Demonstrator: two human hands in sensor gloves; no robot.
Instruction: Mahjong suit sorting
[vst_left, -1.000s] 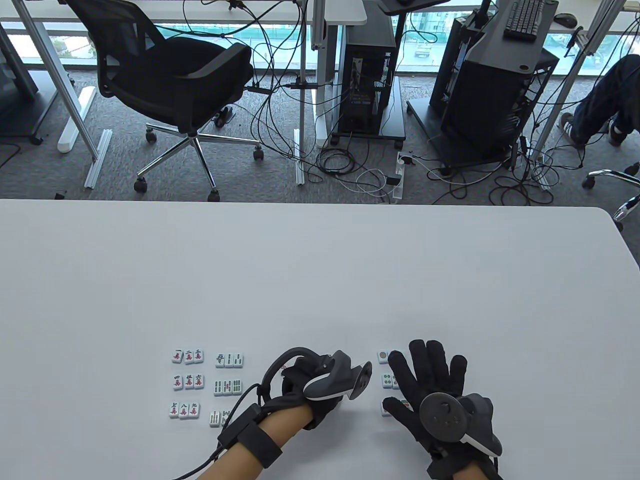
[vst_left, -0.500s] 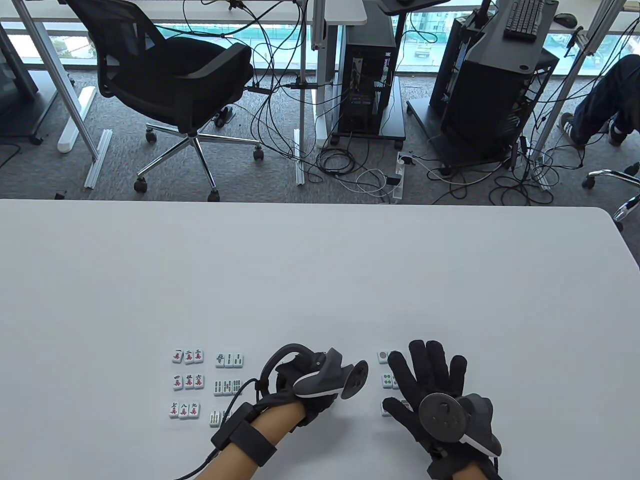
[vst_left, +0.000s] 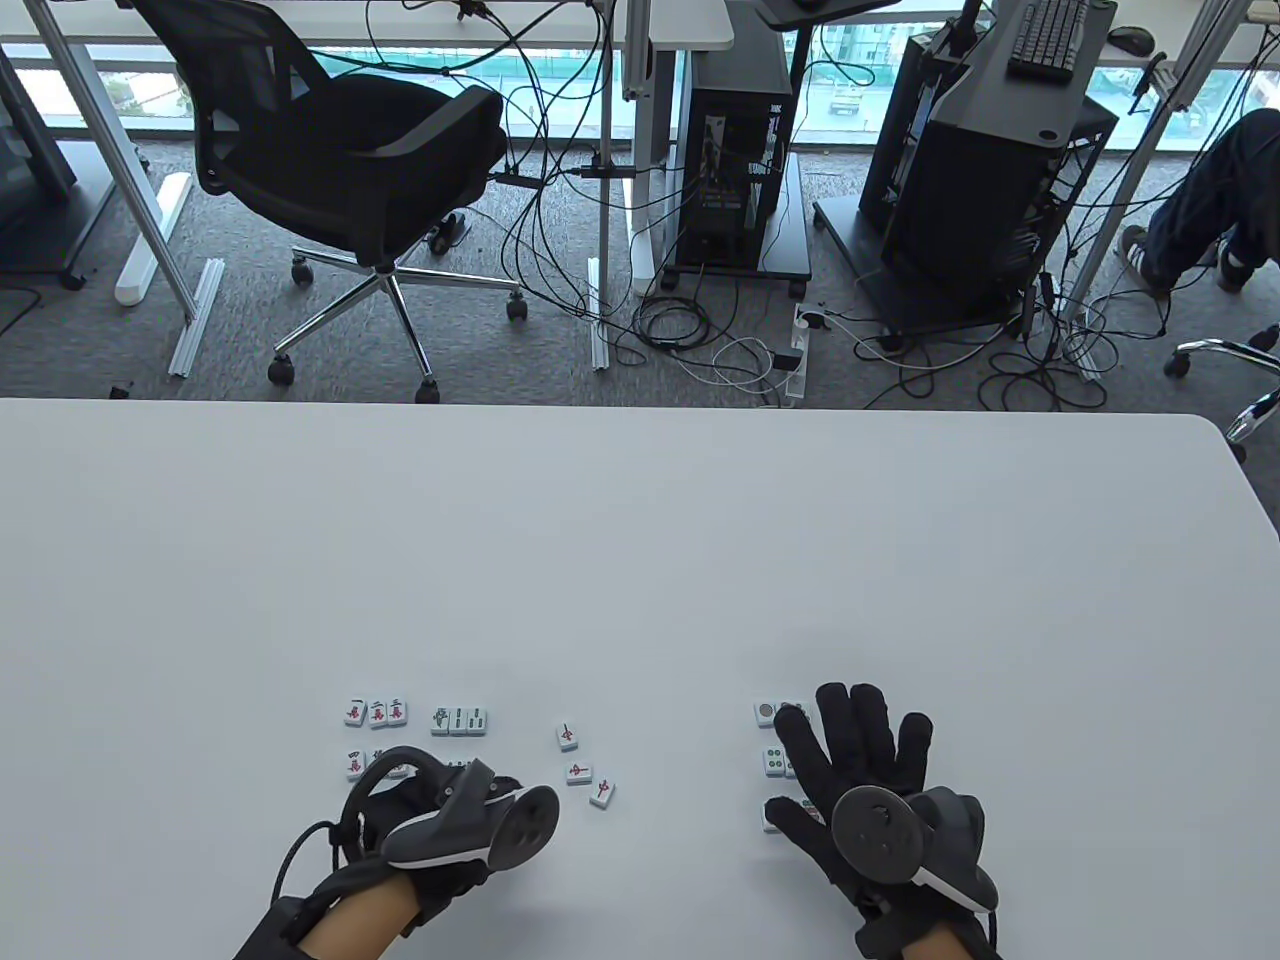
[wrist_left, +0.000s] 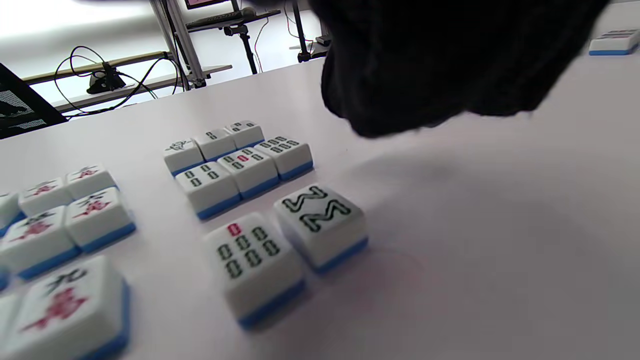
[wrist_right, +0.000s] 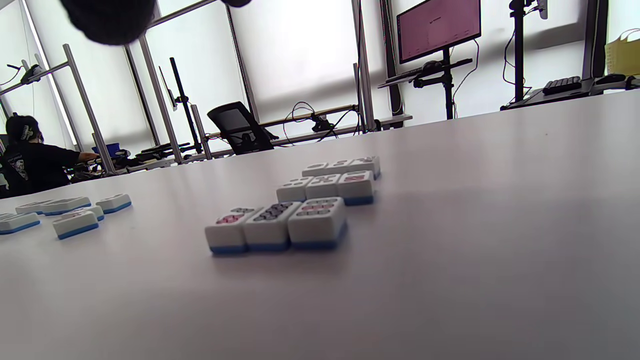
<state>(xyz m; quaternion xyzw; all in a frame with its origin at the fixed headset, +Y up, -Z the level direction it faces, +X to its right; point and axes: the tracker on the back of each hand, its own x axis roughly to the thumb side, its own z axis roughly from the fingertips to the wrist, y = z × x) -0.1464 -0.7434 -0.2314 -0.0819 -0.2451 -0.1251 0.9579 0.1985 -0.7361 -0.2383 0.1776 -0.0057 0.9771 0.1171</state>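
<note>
On the white table (vst_left: 640, 540), character tiles (vst_left: 376, 711) and bamboo tiles (vst_left: 460, 718) lie in rows at the left. My left hand (vst_left: 430, 830) hovers over their nearer rows and hides them in the table view. The left wrist view shows its gloved fingers (wrist_left: 440, 65) holding nothing above the table, right of the bamboo tiles (wrist_left: 240, 160). Three loose red-character tiles (vst_left: 578, 771) lie in the middle. My right hand (vst_left: 850, 750) lies flat, fingers spread, over the dot tiles (vst_left: 775, 762). Those dot tiles (wrist_right: 277, 225) form three rows.
Beyond the table's far edge stand an office chair (vst_left: 340, 150), computer towers (vst_left: 730, 170) and floor cables (vst_left: 700, 340). A seated person's leg (vst_left: 1200, 200) shows at the upper right. Bare table stretches ahead of both hands.
My left hand has slid left and toward me, off the middle, uncovering three red-character tiles and now covering the nearer character and bamboo rows. The right hand has stayed put.
</note>
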